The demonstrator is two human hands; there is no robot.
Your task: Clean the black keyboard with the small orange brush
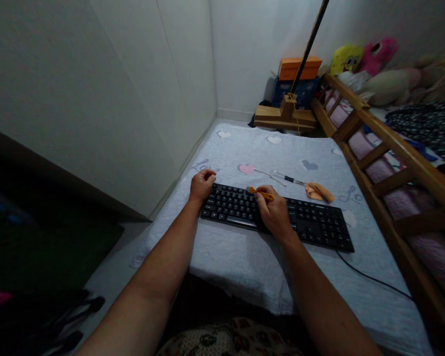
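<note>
A black keyboard [321,225] lies across the cloth-covered table in front of me. My left hand [202,187] is closed at the keyboard's left end, fingers curled over its upper corner. My right hand [276,213] grips a small brush [267,196] with an orange handle. Its pale bristles point left, over the upper rows of keys; whether they touch is too small to tell. Behind the keyboard lie two thin white cotton swabs [263,172], a slim screwdriver [289,179] with a dark band, and a crumpled orange cloth [319,192].
The keyboard's cable [372,281] runs off to the right. A pale wall panel [163,109] borders the table's left side, and a wooden bed rail [381,136] its right. Beyond the far edge stand a wooden stand base [277,117] and an orange box [291,68].
</note>
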